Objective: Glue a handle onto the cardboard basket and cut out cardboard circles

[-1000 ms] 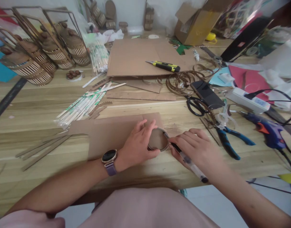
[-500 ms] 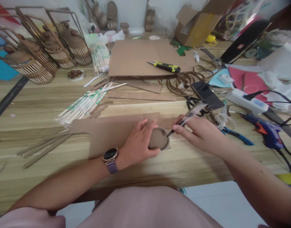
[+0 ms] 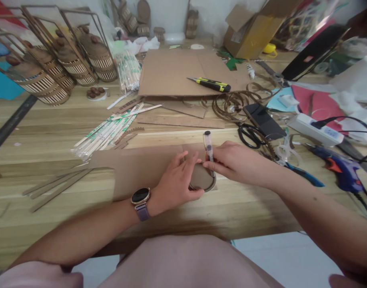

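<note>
A round cardboard disc with a raised rim (image 3: 204, 178) lies on a flat piece of brown cardboard (image 3: 138, 170). My left hand (image 3: 179, 180) steadies it, thumb at the lower edge and index finger along the upper left, the other fingers spread over the sheet. Pinched in my right hand (image 3: 231, 162) is a clear-barrelled pen (image 3: 209, 150) with a black end, standing nearly upright. Its lower end meets the disc's right rim; the exact tip is hard to make out.
Wrapped wooden sticks (image 3: 108, 126) and cardboard strips (image 3: 57, 184) lie left. Behind are a utility knife (image 3: 212, 84) on cardboard and several lantern-like models (image 3: 42, 82). To the right are scissors (image 3: 251, 136), a phone (image 3: 264, 121), pliers (image 3: 305, 175), a power strip (image 3: 314, 130) and a glue gun (image 3: 341, 164).
My right hand has shifted left over the disc's right side. The pen has swung from leaning right to nearly upright. My left hand keeps its place on the disc.
</note>
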